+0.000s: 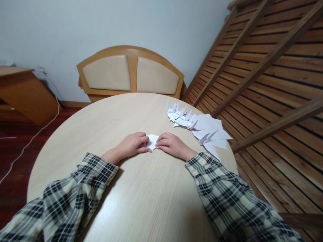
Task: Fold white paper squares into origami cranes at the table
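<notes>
A small folded piece of white paper (pixel 152 141) lies on the round table between my two hands. My left hand (pixel 135 144) grips its left side, with the thumb along the near edge and the fingers bent over the paper. On the opposite side, the fingers of my right hand (pixel 171 144) are pressed together on the paper's right edge. Both hands rest low on the tabletop and cover parts of the sheet. To the right stand several folded white paper cranes (pixel 177 114), close to a stack of loose white paper sheets (pixel 210 126).
The round pale wooden table (pixel 101 127) fills the middle. Behind it stands a headboard (pixel 131 72) with cream panels against the wall. A slatted wooden frame (pixel 272 84) leans along the right side. At the left are a wooden desk (pixel 25 94) and a white cable (pixel 32 137).
</notes>
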Motion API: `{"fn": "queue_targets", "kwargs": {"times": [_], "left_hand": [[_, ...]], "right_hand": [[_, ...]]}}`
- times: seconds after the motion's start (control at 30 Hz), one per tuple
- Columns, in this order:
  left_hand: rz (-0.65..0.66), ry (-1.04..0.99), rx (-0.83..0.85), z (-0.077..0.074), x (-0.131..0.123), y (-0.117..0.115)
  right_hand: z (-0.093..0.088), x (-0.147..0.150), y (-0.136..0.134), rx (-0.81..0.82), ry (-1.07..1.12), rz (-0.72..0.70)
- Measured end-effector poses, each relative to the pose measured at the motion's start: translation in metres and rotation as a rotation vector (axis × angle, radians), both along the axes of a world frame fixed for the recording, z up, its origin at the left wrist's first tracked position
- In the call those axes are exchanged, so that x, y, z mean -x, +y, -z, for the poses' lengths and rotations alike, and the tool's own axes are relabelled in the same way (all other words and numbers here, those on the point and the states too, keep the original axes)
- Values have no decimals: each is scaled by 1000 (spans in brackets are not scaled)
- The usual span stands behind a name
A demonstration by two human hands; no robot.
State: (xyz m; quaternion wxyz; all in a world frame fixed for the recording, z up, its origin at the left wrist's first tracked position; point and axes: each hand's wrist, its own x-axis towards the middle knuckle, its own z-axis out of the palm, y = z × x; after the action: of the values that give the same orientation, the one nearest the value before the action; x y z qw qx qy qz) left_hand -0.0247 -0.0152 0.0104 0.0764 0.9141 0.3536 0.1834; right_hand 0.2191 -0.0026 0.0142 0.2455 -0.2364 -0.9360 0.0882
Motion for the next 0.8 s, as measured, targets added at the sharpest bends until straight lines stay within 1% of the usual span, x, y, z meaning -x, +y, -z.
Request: {"fn": "queue_targets", "kwargs": {"times": [0.23,0.37,0.5,0.63,0.8], "left_hand": [[41,-1,-32,-4,-1,-3],[44,-14,-46,-4,-1,-3],[48,-4,-132,-3,0,-4],[61,63,-231,-6,-1,-8],[35,79,-254,-10,-2,-13]], "right_hand": [[0,0,-1,20,4,6],[1,3,-2,29,4,42],[1,6,-5,24,9,86],[0,8,-8,7,-2,108],[1,10,-12,-27,-30,135]]}}
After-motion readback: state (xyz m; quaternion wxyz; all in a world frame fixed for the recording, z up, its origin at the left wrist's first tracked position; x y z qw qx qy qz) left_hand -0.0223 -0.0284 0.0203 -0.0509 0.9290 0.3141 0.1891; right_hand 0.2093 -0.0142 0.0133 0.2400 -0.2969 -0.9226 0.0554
